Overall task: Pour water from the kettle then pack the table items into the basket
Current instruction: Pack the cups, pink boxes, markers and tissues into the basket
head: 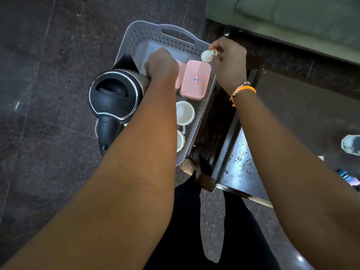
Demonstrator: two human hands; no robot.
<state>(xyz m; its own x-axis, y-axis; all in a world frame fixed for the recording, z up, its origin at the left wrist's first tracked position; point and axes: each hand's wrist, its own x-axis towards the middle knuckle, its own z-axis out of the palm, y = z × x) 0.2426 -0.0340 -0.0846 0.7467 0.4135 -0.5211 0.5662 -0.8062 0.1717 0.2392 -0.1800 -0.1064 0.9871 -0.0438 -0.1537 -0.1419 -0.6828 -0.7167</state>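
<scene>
A grey perforated basket [171, 30] sits below me on the dark floor beside a low table. Inside it lie a black and steel kettle [115, 96] tipped on its side, two pink lidded boxes [195, 79], and two white cups [185, 112]. My left hand [162, 64] is closed inside the basket, against the kettle's body; what it grips is hidden. My right hand [228, 59] hovers over the basket's right rim, pinching a small white object [207, 56].
A dark glossy low table [241, 166] stands right of the basket. A green sofa [292, 14] is at the top right. My bare foot [188, 165] is by the basket's near corner. Another person's shoe [350, 144] shows at the right edge.
</scene>
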